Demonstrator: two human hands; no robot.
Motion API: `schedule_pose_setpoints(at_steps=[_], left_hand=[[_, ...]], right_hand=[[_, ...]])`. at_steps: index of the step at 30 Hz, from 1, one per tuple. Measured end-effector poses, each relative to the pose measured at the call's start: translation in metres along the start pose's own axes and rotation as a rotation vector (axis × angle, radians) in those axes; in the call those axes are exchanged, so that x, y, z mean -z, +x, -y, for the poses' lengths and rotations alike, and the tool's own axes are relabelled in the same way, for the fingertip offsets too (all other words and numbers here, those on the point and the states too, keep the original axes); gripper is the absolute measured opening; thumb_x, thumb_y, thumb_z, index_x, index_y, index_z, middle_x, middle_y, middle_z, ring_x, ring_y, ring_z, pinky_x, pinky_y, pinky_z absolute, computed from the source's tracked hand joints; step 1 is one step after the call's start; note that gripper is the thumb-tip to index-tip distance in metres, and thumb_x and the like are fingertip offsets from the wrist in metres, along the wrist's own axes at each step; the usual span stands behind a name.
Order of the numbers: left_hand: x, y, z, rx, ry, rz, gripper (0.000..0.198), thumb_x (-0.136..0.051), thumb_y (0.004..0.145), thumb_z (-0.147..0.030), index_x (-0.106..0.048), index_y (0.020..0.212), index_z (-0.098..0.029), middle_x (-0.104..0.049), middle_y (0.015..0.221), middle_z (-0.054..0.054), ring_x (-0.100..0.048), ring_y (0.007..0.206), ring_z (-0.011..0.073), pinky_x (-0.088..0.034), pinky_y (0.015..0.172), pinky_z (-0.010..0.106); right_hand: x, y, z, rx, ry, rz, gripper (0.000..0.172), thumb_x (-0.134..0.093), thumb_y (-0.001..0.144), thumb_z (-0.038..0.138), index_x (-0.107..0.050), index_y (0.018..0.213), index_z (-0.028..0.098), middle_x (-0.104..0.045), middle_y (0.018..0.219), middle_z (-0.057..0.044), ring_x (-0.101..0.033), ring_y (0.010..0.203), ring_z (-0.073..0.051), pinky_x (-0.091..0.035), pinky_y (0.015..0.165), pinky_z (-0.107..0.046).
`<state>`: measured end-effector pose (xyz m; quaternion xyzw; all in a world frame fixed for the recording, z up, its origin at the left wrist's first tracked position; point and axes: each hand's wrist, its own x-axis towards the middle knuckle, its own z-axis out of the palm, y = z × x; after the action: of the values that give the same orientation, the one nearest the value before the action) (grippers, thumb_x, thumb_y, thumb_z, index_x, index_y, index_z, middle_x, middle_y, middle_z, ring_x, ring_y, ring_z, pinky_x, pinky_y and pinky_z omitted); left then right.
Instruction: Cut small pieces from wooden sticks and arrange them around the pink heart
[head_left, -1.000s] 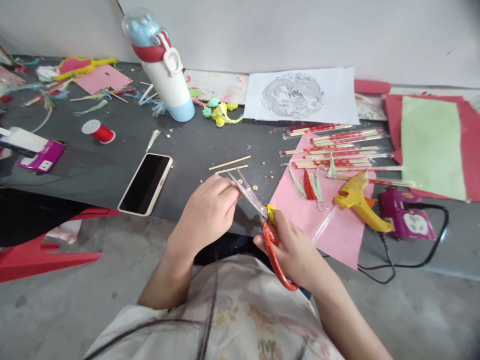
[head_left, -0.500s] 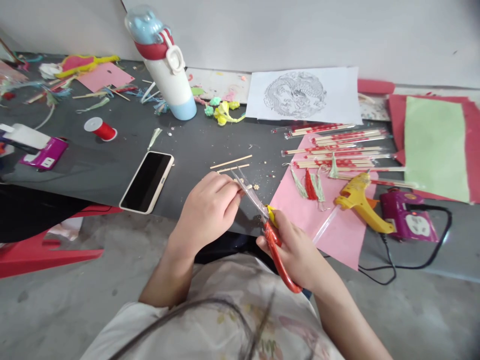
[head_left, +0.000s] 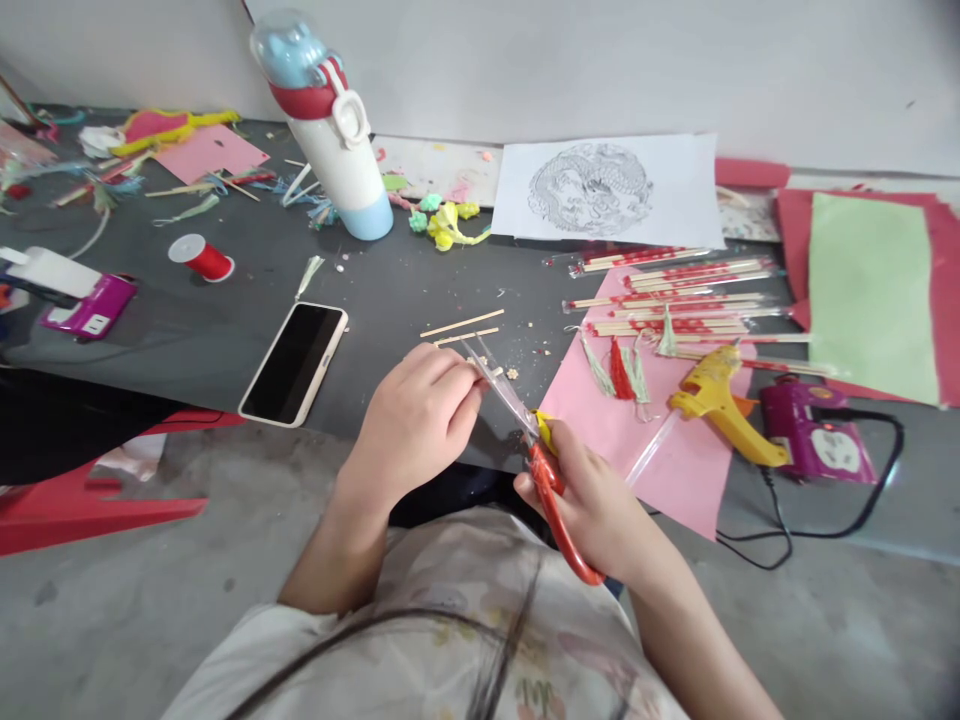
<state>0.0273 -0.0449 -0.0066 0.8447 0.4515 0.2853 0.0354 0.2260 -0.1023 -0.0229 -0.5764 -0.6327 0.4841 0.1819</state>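
Your right grip (head_left: pixel 581 490) wrapped round the scissors (head_left: pixel 536 460), and your left grip (head_left: pixel 416 420), beside their blades (head_left: pixel 510 397), seemingly pinched a stick (head_left: pixel 496 371) best held steady.

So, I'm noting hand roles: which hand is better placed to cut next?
Probably the right hand: it holds the scissors, while the left hand seems occupied pinching a small pale piece at the blades.
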Motion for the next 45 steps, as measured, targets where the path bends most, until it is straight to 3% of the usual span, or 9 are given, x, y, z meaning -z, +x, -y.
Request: schedule_pose_setpoints(at_steps=[9, 23, 31, 38, 45], left_hand=[[-0.0009, -0.0012, 0.0006, -0.01, -0.003, -0.024, 0.017, -0.052, 0.092, -0.011, -0.058, 0.076, -0.017, -0.065, 0.082, 0.004, -0.058, 0.082, 0.0191, -0.049, 0.075, 0.032], [-0.002, -0.003, 0.002, -0.057, -0.016, -0.039, 0.01, -0.056, 0.09, -0.01, -0.064, 0.087, -0.016, -0.067, 0.088, 0.005, -0.06, 0.086, 0.0201, -0.052, 0.079, 0.033], [-0.0034, -0.0005, 0.0021, -0.085, -0.037, -0.029, 0.017, -0.051, 0.093, -0.008, -0.063, 0.082, -0.016, -0.067, 0.088, 0.005, -0.058, 0.085, 0.0188, -0.052, 0.078, 0.033], [-0.0039, 0.0, 0.0026, -0.088, -0.08, 0.01, 0.022, -0.046, 0.091, -0.005, -0.061, 0.081, -0.019, -0.067, 0.092, 0.006, -0.058, 0.089, 0.0193, -0.052, 0.081, 0.034], [-0.0022, 0.0014, 0.0038, -0.095, -0.049, 0.017, 0.025, -0.043, 0.091, -0.006, -0.06, 0.078, -0.019, -0.066, 0.09, 0.006, -0.059, 0.089, 0.0206, -0.053, 0.078, 0.035]], right_hand=[[-0.0021, -0.0015, -0.0003, 0.009, -0.067, -0.015, 0.025, -0.052, 0.086, 0.041, -0.032, 0.09, 0.026, -0.054, 0.073, 0.002, -0.05, 0.069, -0.022, -0.04, 0.066, -0.034], [0.0001, 0.0018, -0.0014, 0.021, -0.144, -0.039, 0.026, -0.053, 0.087, 0.04, -0.031, 0.089, 0.027, -0.056, 0.073, 0.002, -0.051, 0.069, -0.022, -0.04, 0.064, -0.034], [0.0033, 0.0016, 0.0002, 0.028, -0.113, -0.032, 0.027, -0.051, 0.089, 0.044, -0.03, 0.086, 0.027, -0.054, 0.071, 0.002, -0.053, 0.069, -0.022, -0.04, 0.063, -0.034], [0.0018, 0.0021, -0.0013, 0.09, -0.125, -0.002, 0.026, -0.049, 0.091, 0.044, -0.032, 0.091, 0.025, -0.06, 0.09, -0.008, -0.057, 0.083, -0.027, -0.043, 0.065, -0.036], [-0.0011, 0.0051, -0.0031, 0.126, -0.205, -0.117, 0.031, -0.056, 0.088, 0.043, -0.036, 0.099, 0.022, -0.063, 0.095, -0.012, -0.061, 0.091, -0.032, -0.045, 0.066, -0.038]])
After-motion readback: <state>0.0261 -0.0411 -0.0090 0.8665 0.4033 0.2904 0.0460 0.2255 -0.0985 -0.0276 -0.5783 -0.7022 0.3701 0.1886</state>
